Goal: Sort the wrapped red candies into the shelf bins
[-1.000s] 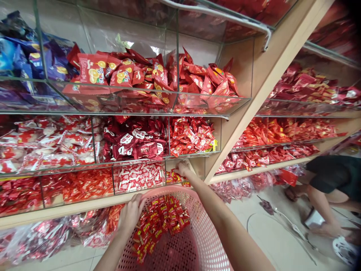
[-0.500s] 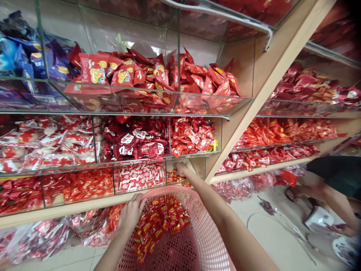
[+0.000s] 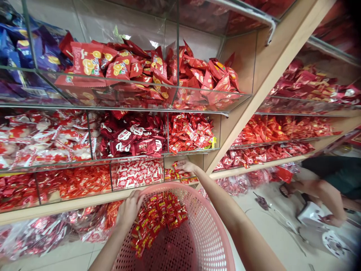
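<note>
My left hand (image 3: 129, 209) is closed over the near-left rim of a pink perforated plastic basket (image 3: 214, 229). Inside the basket lies a heap of small red-and-yellow wrapped candies (image 3: 160, 214), bunched toward its left and far sides. Reaching past the basket, my right hand (image 3: 186, 166) is in the lowest shelf compartment at the right end. A red wrapped candy (image 3: 176, 165) shows at its fingertips; whether more are in the fingers is hidden. More of the same candies (image 3: 184, 176) lie loosely on the compartment floor below the hand.
Clear-walled shelf bins hold orange-print red packets (image 3: 90, 60), dark red packets (image 3: 135, 135) and white-and-red candies (image 3: 138, 173). A slanted-looking wooden upright (image 3: 270, 71) divides the shelving. Plastic bags (image 3: 39, 233) lie under the shelf. At right, a person (image 3: 321, 184) crouches near a cable on the floor.
My right hand has drawn slightly forward in the compartment, and a candy now shows at its fingertips. The view has shifted a little; my left hand stays on the basket rim.
</note>
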`<state>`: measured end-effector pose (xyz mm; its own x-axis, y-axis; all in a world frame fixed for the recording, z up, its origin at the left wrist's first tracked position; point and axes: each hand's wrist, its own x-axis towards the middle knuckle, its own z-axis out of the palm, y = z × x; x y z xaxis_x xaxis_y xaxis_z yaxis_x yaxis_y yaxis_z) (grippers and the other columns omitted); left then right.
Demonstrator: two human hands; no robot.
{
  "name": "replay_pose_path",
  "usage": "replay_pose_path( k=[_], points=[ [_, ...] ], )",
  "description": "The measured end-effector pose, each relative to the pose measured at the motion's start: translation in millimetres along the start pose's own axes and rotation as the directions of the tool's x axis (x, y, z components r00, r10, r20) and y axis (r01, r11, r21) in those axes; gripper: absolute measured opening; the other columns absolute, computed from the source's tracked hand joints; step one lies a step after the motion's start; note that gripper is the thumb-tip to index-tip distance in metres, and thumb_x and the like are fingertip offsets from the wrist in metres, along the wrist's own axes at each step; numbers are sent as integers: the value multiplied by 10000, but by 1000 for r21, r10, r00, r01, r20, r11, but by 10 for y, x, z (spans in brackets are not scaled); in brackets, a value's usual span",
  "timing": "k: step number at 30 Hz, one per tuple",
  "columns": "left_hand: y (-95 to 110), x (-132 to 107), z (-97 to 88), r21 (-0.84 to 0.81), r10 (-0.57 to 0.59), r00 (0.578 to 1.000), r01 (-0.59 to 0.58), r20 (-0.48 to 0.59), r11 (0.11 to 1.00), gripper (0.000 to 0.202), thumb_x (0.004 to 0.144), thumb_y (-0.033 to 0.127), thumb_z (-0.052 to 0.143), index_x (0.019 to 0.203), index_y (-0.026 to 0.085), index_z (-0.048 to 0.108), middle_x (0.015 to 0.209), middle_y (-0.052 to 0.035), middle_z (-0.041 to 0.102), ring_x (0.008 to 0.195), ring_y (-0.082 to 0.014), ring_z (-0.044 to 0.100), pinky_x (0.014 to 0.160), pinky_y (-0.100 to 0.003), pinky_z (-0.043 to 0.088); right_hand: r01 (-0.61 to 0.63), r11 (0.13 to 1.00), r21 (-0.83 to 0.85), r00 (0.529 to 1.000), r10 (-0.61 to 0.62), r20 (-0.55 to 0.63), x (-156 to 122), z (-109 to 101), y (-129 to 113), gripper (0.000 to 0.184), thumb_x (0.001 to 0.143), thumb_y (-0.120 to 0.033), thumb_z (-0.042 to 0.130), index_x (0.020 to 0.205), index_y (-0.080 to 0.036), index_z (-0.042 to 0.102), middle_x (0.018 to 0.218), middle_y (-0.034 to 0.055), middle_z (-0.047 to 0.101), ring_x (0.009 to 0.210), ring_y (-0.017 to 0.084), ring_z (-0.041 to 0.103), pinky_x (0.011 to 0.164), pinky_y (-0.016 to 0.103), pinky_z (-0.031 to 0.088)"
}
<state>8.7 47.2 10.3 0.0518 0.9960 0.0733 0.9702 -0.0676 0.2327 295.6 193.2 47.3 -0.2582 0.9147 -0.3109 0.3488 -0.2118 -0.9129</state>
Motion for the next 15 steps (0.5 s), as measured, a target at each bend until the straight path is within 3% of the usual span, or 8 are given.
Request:
replay_pose_path(
  k=[5,10,15],
  points=[
    [15,-2,-23,7,-11,1000,11,20,1000,384,915,399,289,1153,216,529,1136,-81,613,878,-179,641,682,-257,459,-45,998,40,999,44,24,-43,-10,3,305,657,-314,732,894,-150,634,687,18,635,493,68,537,480,186,490],
    [9,-8,-14,25,12,1000,-13,6,1000,391,920,392,266,1141,211,533,1119,-78,618,864,-189,646,661,-269,461,-40,999,-25,999,41,10,-71,28,-9,290,690,-359,693,891,-156,642,685,21,644,530,76,552,522,185,487],
    [11,-14,-15,18,-8,1000,8,14,1000,409,914,404,276,1175,212,525,1183,-89,591,887,-193,643,694,-284,475,-95,916,-391,971,-2,-239,13,-85,-4,312,730,-435,627,855,-151,657,798,63,676,690,140,603,583,206,466]
  ],
)
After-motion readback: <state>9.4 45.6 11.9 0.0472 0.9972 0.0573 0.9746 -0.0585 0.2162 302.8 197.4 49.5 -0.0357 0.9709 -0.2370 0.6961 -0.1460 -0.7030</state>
